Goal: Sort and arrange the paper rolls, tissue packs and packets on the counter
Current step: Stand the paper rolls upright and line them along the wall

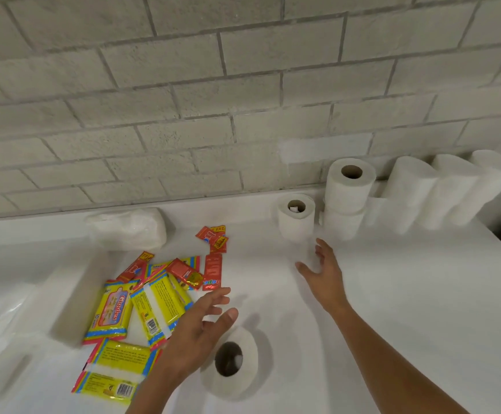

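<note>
A: Far left?
B: Yellow tissue packs (129, 318) and red packets (210, 258) — heaped at nine o'clock. Left hand (201, 327), fingers spread, empty, hovers over a near roll (234, 363).
A: Right?
B: Right hand (324, 270) wide, empty — upright rolls (324, 204) at one o'clock.

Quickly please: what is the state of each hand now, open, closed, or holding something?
Left hand: open, empty, above the near white paper roll.
Right hand: open, empty.

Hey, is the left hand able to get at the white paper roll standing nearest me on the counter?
Probably yes: the left hand hovers open beside the white paper roll, and nothing lies between them.
</note>
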`<act>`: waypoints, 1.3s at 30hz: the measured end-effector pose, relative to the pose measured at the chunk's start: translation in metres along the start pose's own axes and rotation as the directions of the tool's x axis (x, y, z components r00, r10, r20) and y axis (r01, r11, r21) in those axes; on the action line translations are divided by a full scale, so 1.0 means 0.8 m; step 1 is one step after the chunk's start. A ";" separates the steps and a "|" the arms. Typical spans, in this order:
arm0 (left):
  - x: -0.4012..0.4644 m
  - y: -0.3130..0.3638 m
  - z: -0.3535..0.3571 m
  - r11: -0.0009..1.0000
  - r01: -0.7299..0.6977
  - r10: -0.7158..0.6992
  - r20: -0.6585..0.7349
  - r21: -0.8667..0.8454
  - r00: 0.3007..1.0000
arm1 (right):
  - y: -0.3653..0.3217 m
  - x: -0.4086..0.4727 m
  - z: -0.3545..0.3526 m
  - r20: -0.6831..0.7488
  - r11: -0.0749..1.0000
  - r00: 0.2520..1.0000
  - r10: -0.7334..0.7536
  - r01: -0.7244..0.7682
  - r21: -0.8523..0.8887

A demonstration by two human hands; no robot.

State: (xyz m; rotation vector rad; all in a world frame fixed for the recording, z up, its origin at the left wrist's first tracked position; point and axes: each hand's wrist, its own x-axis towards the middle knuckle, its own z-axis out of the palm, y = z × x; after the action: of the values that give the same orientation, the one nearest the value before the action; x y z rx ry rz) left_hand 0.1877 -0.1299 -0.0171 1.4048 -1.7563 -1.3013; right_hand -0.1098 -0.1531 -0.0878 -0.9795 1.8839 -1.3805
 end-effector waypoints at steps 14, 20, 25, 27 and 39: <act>-0.095 0.005 0.021 0.909 -0.143 0.110 0.106 0.390 0.988 | -0.019 -0.115 -0.030 0.258 0.983 0.960 -0.106 0.141 -0.120; -0.085 0.010 0.026 0.906 -0.153 0.146 0.048 0.395 0.988 | -0.047 -0.157 -0.041 0.481 0.992 0.875 -0.042 0.095 -0.086; -0.060 0.051 0.030 0.905 -0.232 0.232 0.041 0.356 0.972 | -0.075 -0.169 -0.038 0.583 0.984 0.811 -0.060 0.148 -0.104; -0.051 0.072 0.033 0.905 -0.264 0.262 0.052 0.334 0.964 | -0.089 -0.169 -0.036 0.580 0.981 0.809 -0.095 0.176 -0.085; -0.001 0.128 0.046 0.906 -0.367 0.362 0.064 0.209 0.930 | -0.125 -0.143 -0.039 0.406 0.982 0.895 -0.187 0.152 0.115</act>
State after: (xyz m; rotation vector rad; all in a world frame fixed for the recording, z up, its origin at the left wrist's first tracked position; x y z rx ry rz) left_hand 0.1140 -0.1174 0.0614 1.0963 -2.1070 -0.9509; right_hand -0.0512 -0.0602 0.0215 -1.3057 1.4424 -1.2129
